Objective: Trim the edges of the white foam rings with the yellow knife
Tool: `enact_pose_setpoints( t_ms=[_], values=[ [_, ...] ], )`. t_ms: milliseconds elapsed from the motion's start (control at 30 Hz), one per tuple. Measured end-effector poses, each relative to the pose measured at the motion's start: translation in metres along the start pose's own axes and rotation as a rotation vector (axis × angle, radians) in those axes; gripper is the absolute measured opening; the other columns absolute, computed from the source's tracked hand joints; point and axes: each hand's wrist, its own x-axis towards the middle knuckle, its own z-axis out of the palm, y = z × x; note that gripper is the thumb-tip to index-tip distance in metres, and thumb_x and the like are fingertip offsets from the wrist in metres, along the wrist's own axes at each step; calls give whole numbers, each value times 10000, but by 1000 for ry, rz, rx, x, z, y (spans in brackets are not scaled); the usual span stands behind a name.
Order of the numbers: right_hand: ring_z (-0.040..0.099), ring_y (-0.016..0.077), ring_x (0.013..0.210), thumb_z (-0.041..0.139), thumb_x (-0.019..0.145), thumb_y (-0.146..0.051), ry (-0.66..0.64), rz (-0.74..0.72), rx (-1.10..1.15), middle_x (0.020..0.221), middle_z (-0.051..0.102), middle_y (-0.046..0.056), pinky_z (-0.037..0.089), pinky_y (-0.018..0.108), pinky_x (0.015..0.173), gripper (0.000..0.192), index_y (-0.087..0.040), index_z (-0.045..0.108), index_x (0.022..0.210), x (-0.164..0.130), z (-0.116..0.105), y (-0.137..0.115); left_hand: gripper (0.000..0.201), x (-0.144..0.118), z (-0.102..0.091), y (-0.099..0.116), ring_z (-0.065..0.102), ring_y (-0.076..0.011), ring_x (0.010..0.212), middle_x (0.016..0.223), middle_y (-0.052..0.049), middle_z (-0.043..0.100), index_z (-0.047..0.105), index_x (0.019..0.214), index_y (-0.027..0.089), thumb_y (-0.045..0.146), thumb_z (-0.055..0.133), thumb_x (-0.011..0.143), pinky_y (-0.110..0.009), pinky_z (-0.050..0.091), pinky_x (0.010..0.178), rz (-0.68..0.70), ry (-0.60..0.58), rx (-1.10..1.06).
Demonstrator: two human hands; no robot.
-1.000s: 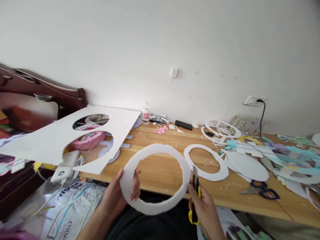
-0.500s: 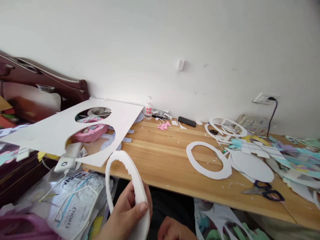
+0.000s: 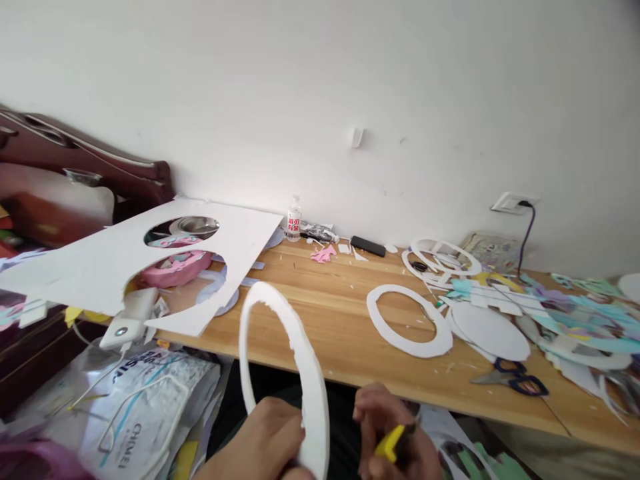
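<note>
One white ring point(image 3: 315, 400), tilted, lower end cut off, is grasped by the left hand point(image 3: 263, 437); one yellow tool point(image 3: 389, 444), mostly hidden, is clasped in the right hand point(image 3: 384, 415); the counter point(image 3: 320, 327) behind bears scissors point(image 3: 505, 379) and a second ring point(image 3: 433, 347).

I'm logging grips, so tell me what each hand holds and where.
The left hand holds the white ring by its lower rim. The right hand holds a yellow tool, mostly hidden, so its gripped part cannot be told.
</note>
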Motion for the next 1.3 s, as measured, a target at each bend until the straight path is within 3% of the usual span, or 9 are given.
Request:
enact_pose_setpoints(
  t_ms=[233, 400, 500, 567, 667, 767, 900, 1067, 1300],
  values=[
    [441, 92, 468, 747, 717, -599, -93, 88, -95, 602, 510, -38, 360, 231, 457, 471, -204, 696, 969, 13, 14, -40, 203, 15, -3, -8, 509, -232, 573, 693, -102, 656, 751, 836, 243, 437, 689, 828, -339, 376, 642, 176, -304, 356],
    [500, 82, 509, 694, 803, -530, -92, 138, -133, 743, 618, -1, 406, 223, 499, 342, -191, 653, 818, 7, 34, -34, 559, 14, 1, -9, 576, -252, 721, 826, -107, 672, 706, 1090, 191, 663, 549, 836, -325, 435, 682, 23, 140, 44],
    [503, 75, 512, 679, 828, -506, -194, 152, -92, 773, 621, 2, 406, 200, 472, 319, -192, 624, 832, 3, 39, -25, 522, 20, 11, -1, 527, -181, 614, 706, -37, 610, 649, 1092, 173, 624, 453, 916, -269, 416, 575, -169, 402, -88],
    [509, 65, 502, 615, 891, -461, -263, 64, -61, 821, 623, 5, 409, 190, 460, 261, -203, 589, 865, 3, 36, -21, 444, 26, 18, 6, 485, -140, 531, 631, 0, 563, 631, 964, 167, 584, 487, 923, -237, 384, 504, -272, 470, -122],
    [595, 99, 613, 512, 962, -356, -279, -270, -235, 861, 621, 9, 483, 223, 590, 143, -234, 567, 1013, 12, 21, -24, 412, 34, 28, 14, 499, -124, 462, 584, 15, 562, 566, 848, 181, 578, 490, 927, -222, 390, 440, -355, 391, -252],
    [619, 132, 710, 505, 976, -428, -282, -534, -553, 829, 615, 0, 498, 242, 684, 338, -271, 519, 1275, 24, 3, -31, 395, 36, 36, 17, 483, -121, 361, 510, 49, 530, 506, 825, 209, 582, 453, 941, -205, 359, 338, -387, 308, -425],
    [666, 167, 859, 412, 931, -660, -361, -557, -752, 1000, 683, 57, 519, 250, 767, 620, -245, 447, 1389, 31, -7, -38, 448, 36, 44, 19, 432, -93, 296, 438, 75, 495, 477, 806, 214, 652, 479, 897, -166, 331, 293, -442, 373, -396],
    [657, 166, 769, 446, 981, -537, -324, -578, -902, 886, 681, 56, 489, 239, 680, 424, -194, 610, 1169, 31, -8, -32, 546, 34, 51, 17, 411, -86, 282, 402, 72, 490, 475, 801, 216, 762, 485, 813, -157, 321, 286, -545, 354, -279],
    [595, 155, 713, 528, 970, -476, -187, -761, -1211, 779, 632, 34, 408, 259, 676, 460, -170, 595, 1308, 34, -21, -29, 522, 33, 49, 13, 417, -72, 290, 420, 58, 490, 483, 735, 198, 683, 404, 911, -156, 323, 306, -419, 329, -292]
  ],
)
